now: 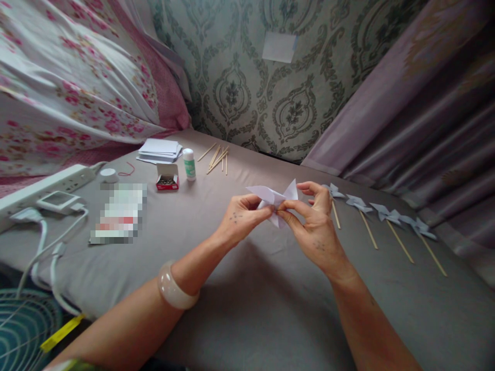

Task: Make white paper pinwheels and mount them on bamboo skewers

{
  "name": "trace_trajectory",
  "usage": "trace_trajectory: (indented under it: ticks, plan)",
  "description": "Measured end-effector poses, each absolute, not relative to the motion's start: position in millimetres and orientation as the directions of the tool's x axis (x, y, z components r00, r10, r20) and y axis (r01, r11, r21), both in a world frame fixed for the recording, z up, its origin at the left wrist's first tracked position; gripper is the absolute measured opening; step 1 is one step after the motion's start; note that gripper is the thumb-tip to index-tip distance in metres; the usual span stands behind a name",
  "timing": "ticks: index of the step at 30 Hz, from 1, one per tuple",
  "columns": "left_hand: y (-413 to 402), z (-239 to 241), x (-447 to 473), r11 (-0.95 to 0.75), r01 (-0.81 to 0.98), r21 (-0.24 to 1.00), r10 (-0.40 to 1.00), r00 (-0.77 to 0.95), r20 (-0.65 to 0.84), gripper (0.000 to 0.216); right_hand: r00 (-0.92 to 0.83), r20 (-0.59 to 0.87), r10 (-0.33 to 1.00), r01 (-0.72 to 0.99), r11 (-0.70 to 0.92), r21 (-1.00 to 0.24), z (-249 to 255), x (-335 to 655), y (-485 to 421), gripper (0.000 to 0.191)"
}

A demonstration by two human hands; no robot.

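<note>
A white paper pinwheel (273, 196) is held up in front of me, its folded points sticking out above and below my fingers. My left hand (242, 216) grips it from the left, thumb pressed near its centre. With thumb and forefinger, my right hand (311, 224) pinches at the pinwheel's centre from the right; its other fingers are curled loosely. Whether something small sits between those fingertips is hidden. Several finished pinwheels on wooden sticks (400, 242) lie in a row to the right of my right hand.
Beyond my hands lie loose wooden sticks (218, 158), a glue bottle (189, 165), a small red box of metal pins (167, 178) and a paper stack (160, 150). At left are a power strip (46, 188), cables, a white cap (109, 175) and a fan (27, 330).
</note>
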State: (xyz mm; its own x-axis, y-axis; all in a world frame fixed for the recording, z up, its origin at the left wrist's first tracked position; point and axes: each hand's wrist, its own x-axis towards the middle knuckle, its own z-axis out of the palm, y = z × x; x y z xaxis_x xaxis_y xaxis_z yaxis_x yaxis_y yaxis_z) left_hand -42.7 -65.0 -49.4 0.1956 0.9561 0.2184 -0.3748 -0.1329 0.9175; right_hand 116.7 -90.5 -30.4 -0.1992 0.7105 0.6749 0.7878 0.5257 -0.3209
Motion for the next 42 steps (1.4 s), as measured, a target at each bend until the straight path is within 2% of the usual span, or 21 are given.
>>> trace_trajectory:
  ticks: [9,17,32,42]
  plan:
    - [-64.4,-51.4,-43.2,-0.185,-0.352,0.917,0.941,0.205,0.268,0.015,-0.201,0.652,0.731,0.787,0.517,-0.337,-29.5,117.3,-90.3,0.005]
    - [-64.4,-51.1,-44.5,-0.264,-0.233,0.936,0.931,0.194,0.311,0.023,-0.123,0.66,0.741,0.746,0.508,-0.431,-30.9,115.2,-88.7,0.002]
    - [-64.2,-56.0,-42.3,-0.235,-0.164,0.958,0.955,0.143,0.258,0.017,-0.034,0.657,0.753,0.69,0.493,-0.53,-44.5,109.0,-83.0,0.007]
    - [-64.4,-55.4,-42.6,-0.29,-0.144,0.946,0.942,0.133,0.309,0.019,0.011,0.634,0.773,0.661,0.471,-0.584,-50.2,108.0,-79.9,0.006]
